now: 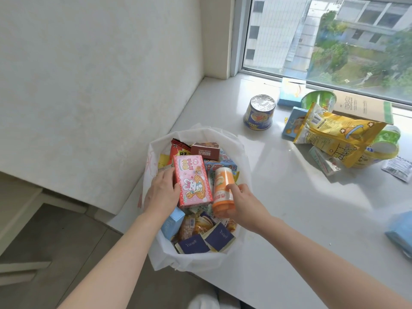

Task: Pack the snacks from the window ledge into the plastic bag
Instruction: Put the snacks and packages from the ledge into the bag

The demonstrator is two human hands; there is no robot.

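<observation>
White window ledge, daylit. Plastic bag is set at its 7 o'clock corner and judged well filled. Pink box is clasped by the left hand and orange canister by the right hand, both at the bag mouth. Blue cup, yellow packet and others are left at 2 o'clock.

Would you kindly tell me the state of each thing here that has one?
plastic bag: open, nearly full.
pink box: atop the contents, held by left hand.
orange bottle: in the bag's mouth, gripped by right hand.
blue cup: standing on ledge, unpacked.
yellow bag: lying on ledge, unpacked.
</observation>
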